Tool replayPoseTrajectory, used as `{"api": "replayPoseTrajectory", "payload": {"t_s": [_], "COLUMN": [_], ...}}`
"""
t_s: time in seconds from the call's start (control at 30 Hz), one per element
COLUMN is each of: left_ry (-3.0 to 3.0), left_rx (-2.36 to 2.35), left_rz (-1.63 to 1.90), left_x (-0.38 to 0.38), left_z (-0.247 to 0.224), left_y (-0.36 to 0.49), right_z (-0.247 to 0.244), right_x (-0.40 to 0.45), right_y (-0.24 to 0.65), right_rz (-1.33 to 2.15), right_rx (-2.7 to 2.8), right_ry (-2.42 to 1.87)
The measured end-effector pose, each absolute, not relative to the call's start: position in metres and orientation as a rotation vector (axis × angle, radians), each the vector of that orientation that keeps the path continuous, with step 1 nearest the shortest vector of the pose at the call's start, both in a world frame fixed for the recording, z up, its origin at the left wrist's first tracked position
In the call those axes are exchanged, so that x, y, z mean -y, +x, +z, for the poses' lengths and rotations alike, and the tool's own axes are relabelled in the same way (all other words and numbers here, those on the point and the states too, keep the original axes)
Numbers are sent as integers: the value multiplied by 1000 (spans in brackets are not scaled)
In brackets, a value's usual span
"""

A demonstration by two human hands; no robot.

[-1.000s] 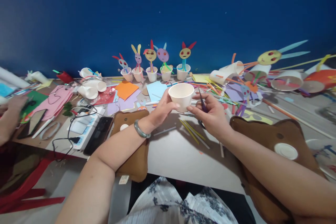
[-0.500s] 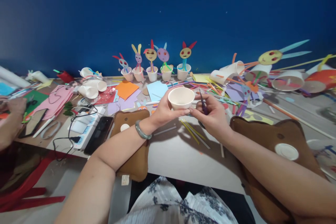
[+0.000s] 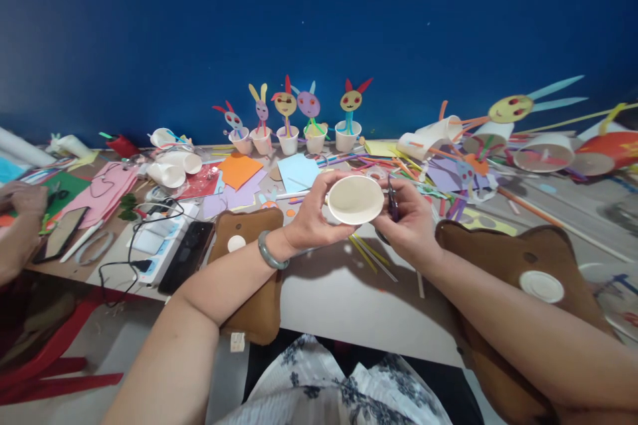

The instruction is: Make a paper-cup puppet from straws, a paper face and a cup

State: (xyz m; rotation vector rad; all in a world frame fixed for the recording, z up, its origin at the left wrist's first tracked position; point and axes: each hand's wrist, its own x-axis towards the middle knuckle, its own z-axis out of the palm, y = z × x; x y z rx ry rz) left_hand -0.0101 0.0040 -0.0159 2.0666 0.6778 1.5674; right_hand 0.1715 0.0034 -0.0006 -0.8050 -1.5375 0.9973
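Note:
My left hand (image 3: 319,214) is wrapped round the left side of a white paper cup (image 3: 355,200), whose open mouth tilts toward me above the table. Dark-handled scissors (image 3: 393,202) are held in my right hand (image 3: 409,218), whose thumb is close against the cup's right side. Below the cup, thin yellow and white strips (image 3: 371,254) lie on the table. Behind, several paper rabbit figures stand in white cups, among them a yellow-faced one (image 3: 351,101) with red ears.
Brown cushions (image 3: 256,299) flank my arms. A power strip (image 3: 172,249) and black phone (image 3: 187,257) lie on the left. Another person's hand (image 3: 27,202) is at the far left. Orange paper (image 3: 240,170), straws and more cups cover the table's back.
The cup has moved slightly right and tipped so its mouth faces me more. My right hand and the scissors have shifted slightly right.

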Motion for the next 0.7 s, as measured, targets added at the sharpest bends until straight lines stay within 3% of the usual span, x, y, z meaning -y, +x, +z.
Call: {"api": "replayPoseTrajectory", "payload": {"t_s": [0.7], "left_ry": [2154], "left_rx": [-552], "left_rz": [1494], "left_x": [-6], "left_z": [-18], "left_y": [-15], "right_z": [-3], "right_x": [-5], "right_y": [172], "right_rz": [881], "right_rx": [1594], "right_ry": [-773]}}
